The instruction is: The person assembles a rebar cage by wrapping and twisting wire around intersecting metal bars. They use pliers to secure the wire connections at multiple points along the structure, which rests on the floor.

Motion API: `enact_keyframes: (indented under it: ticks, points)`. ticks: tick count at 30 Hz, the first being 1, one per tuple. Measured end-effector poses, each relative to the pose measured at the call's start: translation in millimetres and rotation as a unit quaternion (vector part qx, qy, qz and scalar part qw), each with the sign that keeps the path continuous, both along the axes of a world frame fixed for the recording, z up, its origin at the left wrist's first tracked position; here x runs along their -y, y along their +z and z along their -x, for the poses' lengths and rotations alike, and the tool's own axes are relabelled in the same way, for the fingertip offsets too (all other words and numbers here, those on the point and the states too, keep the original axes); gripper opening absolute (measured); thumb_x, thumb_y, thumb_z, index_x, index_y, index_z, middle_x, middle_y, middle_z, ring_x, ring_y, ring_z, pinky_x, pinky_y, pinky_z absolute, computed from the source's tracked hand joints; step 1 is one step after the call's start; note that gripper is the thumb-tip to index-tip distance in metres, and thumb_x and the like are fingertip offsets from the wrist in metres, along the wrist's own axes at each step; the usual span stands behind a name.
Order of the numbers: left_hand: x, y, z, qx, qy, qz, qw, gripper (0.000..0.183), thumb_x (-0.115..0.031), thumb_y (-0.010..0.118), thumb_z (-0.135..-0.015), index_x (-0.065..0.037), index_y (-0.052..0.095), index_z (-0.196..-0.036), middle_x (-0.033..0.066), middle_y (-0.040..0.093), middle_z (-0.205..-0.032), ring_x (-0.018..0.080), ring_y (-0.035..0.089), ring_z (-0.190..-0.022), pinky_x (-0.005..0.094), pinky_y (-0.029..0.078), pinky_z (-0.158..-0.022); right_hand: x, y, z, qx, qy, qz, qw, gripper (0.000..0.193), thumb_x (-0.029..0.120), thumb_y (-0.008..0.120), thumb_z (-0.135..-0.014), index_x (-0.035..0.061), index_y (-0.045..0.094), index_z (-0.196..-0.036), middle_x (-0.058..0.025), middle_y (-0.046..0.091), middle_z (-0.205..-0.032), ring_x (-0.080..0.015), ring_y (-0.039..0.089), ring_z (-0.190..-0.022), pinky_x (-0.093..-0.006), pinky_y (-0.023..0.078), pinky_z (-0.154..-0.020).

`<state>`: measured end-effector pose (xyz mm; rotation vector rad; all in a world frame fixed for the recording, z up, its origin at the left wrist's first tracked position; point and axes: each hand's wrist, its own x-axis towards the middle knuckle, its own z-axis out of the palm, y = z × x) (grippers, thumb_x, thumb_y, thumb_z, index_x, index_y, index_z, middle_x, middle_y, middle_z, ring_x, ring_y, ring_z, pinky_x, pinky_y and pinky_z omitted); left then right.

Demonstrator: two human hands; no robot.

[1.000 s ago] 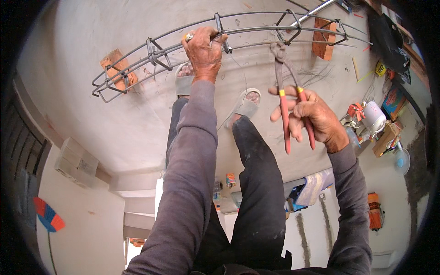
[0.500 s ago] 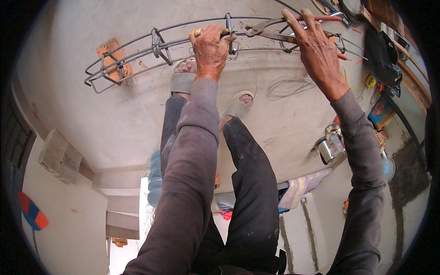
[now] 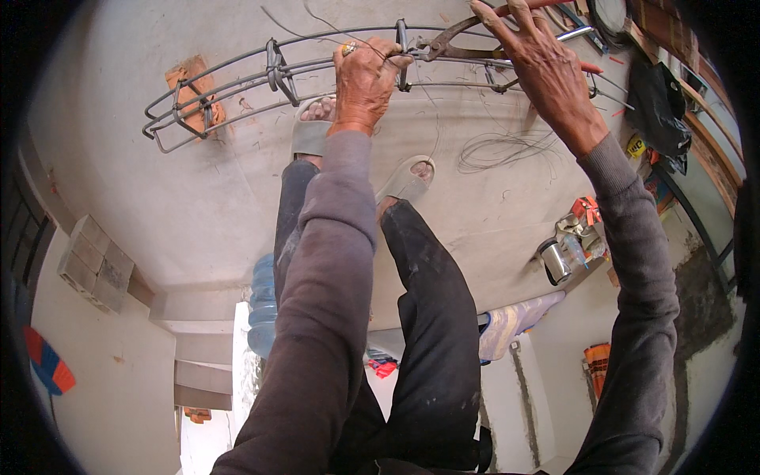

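A long steel rebar cage (image 3: 309, 67) stretches across the far side of the floor, its bars joined by square stirrups (image 3: 274, 67). My left hand (image 3: 364, 85) is closed at one stirrup (image 3: 402, 54), pinching thin tie wire (image 3: 348, 33) whose loose ends stick out to the upper left. In my right hand (image 3: 546, 83) are end-cutting pincers (image 3: 455, 39) with red handles, which are spread apart. The pincers' jaws sit right beside that stirrup, close to my left fingertips. Whether the jaws grip the wire I cannot tell.
A loose coil of wire (image 3: 503, 150) lies on the floor below the cage. Bricks (image 3: 192, 95) lie under its left end. On the right are a black plastic bag (image 3: 659, 103) and a metal tumbler (image 3: 554, 261). My sandalled feet (image 3: 408, 180) stand close to the cage.
The pincers' jaws have shifted left, up to the stirrup by my left hand. Wire ends now stick out to the upper left of that hand.
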<state>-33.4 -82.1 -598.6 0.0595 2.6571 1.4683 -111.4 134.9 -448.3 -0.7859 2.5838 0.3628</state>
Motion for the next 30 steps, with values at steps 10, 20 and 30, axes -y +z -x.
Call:
enact_keyframes:
  ticks: [10,20,30]
  points:
    - [4.5,3.3,2.7,0.044,-0.016,-0.034,0.998,0.035,-0.041,0.061,-0.093,-0.008,0.073,-0.086,0.0068,0.069,-0.083,0.0288,0.06,-0.082,0.0439,0.035,-0.102,11.4,-2.4,5.7,-0.006,0.05,-0.011,0.999,0.071,0.004,0.064,-0.083,0.0103,0.037,-0.148,-0.0275,0.035,-0.149,-0.039,0.05,-0.126,-0.0413,0.054,-0.092]
    - [6.7,9.3,5.6,0.063,-0.037,-0.001,0.997,0.038,-0.042,0.058,-0.095,-0.008,0.073,-0.089,0.0067,0.069,-0.083,0.029,0.062,-0.084,0.0458,0.033,-0.104,29.4,8.3,16.6,-0.05,0.099,0.077,0.991,0.046,0.004,0.064,-0.079,0.0031,0.052,-0.124,-0.0135,0.048,-0.106,-0.0251,0.056,-0.097,-0.0369,0.053,-0.082]
    - [7.5,12.4,3.1,0.075,-0.041,-0.014,0.996,0.034,-0.041,0.062,-0.092,-0.01,0.075,-0.088,0.0057,0.07,-0.083,0.0267,0.062,-0.085,0.045,0.034,-0.101,36.8,11.6,28.1,-0.097,0.252,-0.044,0.962,0.014,0.018,0.059,-0.084,0.0047,0.062,-0.09,-0.0079,0.054,-0.085,-0.0196,0.051,-0.088,-0.0344,0.044,-0.076]
